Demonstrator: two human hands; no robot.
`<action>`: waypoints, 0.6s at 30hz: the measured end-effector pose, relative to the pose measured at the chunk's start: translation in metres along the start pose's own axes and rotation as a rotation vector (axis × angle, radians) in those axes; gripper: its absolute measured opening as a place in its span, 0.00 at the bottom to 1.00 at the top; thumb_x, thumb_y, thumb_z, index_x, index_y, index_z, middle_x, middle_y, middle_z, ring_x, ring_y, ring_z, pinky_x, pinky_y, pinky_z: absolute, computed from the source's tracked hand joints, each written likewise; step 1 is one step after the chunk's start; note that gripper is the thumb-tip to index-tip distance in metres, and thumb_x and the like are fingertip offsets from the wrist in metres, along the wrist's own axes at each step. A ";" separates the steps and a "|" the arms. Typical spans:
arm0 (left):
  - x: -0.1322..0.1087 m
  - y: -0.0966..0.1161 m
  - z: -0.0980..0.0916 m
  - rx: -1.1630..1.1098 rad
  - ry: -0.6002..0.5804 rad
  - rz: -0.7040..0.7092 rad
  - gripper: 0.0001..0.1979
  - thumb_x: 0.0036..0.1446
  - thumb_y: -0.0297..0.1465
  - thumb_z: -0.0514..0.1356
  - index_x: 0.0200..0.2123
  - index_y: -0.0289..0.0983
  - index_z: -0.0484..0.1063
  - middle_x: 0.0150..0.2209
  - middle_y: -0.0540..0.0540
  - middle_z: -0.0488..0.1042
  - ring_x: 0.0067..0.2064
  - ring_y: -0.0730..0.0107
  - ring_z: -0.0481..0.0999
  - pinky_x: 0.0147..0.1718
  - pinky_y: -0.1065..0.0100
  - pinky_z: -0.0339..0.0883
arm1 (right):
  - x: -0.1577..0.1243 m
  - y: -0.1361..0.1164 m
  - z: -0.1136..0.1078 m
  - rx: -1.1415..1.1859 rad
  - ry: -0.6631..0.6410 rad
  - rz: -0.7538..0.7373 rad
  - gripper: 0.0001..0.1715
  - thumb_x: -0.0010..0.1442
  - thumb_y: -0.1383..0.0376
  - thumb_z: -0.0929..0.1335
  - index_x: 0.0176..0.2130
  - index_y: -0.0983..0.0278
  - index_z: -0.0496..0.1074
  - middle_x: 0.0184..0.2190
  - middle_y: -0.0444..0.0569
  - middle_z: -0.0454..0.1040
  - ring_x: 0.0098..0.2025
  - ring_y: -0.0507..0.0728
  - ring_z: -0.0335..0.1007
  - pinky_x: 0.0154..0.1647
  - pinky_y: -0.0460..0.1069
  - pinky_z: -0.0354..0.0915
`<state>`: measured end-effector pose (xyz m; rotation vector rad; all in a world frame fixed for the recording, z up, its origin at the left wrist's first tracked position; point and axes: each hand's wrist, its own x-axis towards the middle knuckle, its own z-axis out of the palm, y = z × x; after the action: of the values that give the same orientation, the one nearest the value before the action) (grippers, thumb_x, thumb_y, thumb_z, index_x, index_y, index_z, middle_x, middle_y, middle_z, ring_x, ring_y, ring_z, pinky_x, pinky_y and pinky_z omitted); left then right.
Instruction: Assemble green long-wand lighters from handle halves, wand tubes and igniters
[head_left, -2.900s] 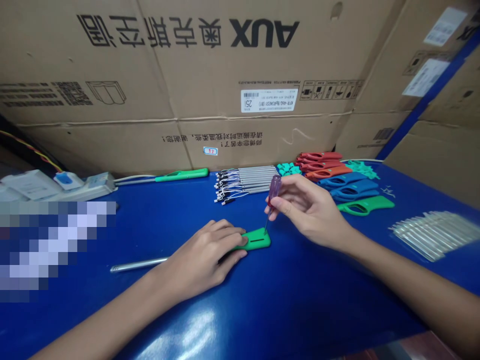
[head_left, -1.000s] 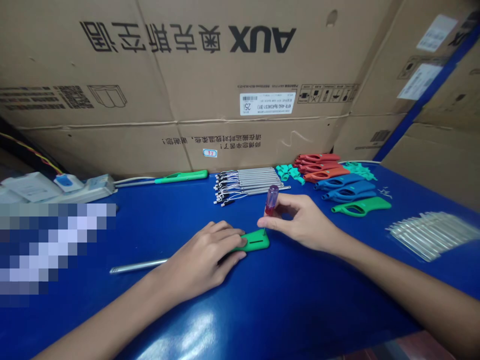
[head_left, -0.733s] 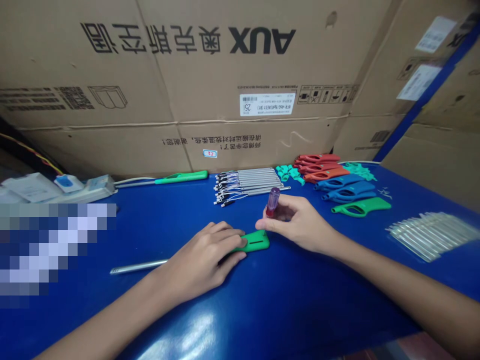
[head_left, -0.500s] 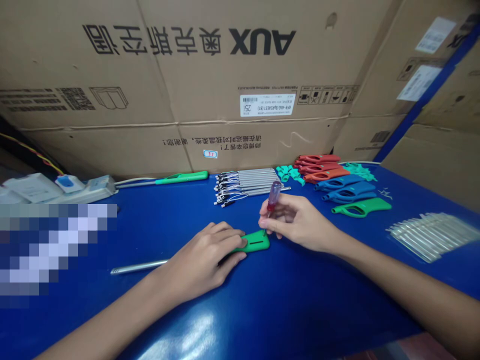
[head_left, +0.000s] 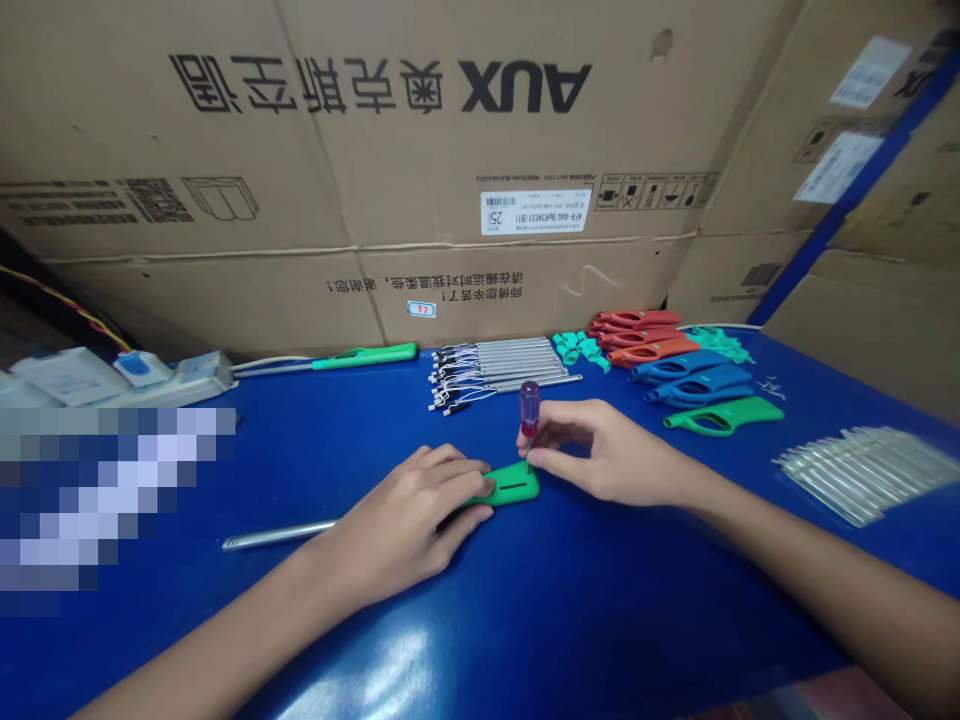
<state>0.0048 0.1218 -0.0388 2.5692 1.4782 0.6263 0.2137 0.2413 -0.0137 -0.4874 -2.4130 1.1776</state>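
Observation:
My left hand (head_left: 424, 510) is wrapped over a green lighter (head_left: 515, 486), pressing it against the blue table. The lighter's slotted end sticks out to the right of my fingers, and its metal tube (head_left: 277, 536) shows left of my wrist; the middle is hidden under the hand. Between the fingers of my right hand (head_left: 592, 450) is a small screwdriver (head_left: 529, 408) with a clear purple and red handle. It stands nearly upright, its tip at the far right corner of the green lighter.
Behind lie several metal tubes with wires (head_left: 517, 362), teal caps (head_left: 574, 347), and red, orange, blue and green lighter shells (head_left: 724, 415). Clear-wrapped tubes (head_left: 862, 470) are at right. A finished-looking green lighter (head_left: 367, 355) and a power strip (head_left: 199, 375) sit back left, before a cardboard wall (head_left: 420, 200).
The screwdriver has gone from tilted to nearly upright, its handle moving left and down. My right fingers have shifted around it. My left hand and the green lighter stay in place.

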 end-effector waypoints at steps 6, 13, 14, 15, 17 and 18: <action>0.000 0.000 0.000 -0.009 -0.014 -0.014 0.08 0.68 0.32 0.53 0.44 0.38 0.71 0.46 0.46 0.76 0.46 0.61 0.72 0.44 0.57 0.68 | -0.002 0.004 0.002 -0.044 0.026 -0.001 0.07 0.61 0.63 0.68 0.36 0.66 0.68 0.31 0.46 0.72 0.32 0.52 0.68 0.34 0.47 0.67; 0.000 0.000 0.000 -0.009 -0.018 -0.014 0.08 0.68 0.32 0.53 0.43 0.38 0.71 0.46 0.47 0.76 0.46 0.61 0.72 0.44 0.57 0.68 | -0.002 0.007 0.003 -0.041 0.047 0.020 0.09 0.61 0.61 0.69 0.35 0.65 0.68 0.30 0.46 0.72 0.32 0.52 0.68 0.34 0.47 0.67; 0.000 0.000 0.000 -0.009 -0.018 -0.013 0.08 0.68 0.32 0.53 0.43 0.38 0.71 0.46 0.47 0.76 0.46 0.61 0.72 0.44 0.57 0.68 | -0.001 0.007 0.003 -0.032 0.041 0.024 0.09 0.61 0.62 0.69 0.36 0.66 0.68 0.31 0.46 0.72 0.32 0.52 0.69 0.35 0.47 0.67; 0.000 0.000 0.000 -0.008 -0.015 -0.010 0.08 0.68 0.32 0.53 0.43 0.38 0.71 0.46 0.47 0.76 0.46 0.61 0.72 0.44 0.57 0.68 | -0.001 0.007 0.003 -0.023 0.037 0.025 0.08 0.61 0.62 0.69 0.36 0.66 0.69 0.31 0.47 0.73 0.32 0.52 0.69 0.36 0.48 0.68; 0.000 0.000 -0.001 -0.007 -0.008 -0.003 0.07 0.68 0.32 0.53 0.42 0.38 0.71 0.45 0.47 0.76 0.46 0.61 0.72 0.44 0.57 0.68 | -0.001 0.007 0.002 -0.003 0.036 0.024 0.08 0.61 0.63 0.68 0.39 0.66 0.70 0.33 0.48 0.74 0.33 0.52 0.70 0.37 0.48 0.68; 0.000 0.000 -0.001 -0.006 -0.004 0.001 0.07 0.68 0.32 0.53 0.42 0.37 0.71 0.45 0.46 0.76 0.46 0.60 0.72 0.44 0.57 0.68 | -0.001 0.006 0.002 0.002 0.035 0.022 0.09 0.62 0.63 0.68 0.40 0.67 0.71 0.34 0.48 0.74 0.34 0.53 0.71 0.37 0.48 0.69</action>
<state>0.0044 0.1218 -0.0380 2.5656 1.4719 0.6240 0.2142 0.2436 -0.0200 -0.5309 -2.3823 1.1713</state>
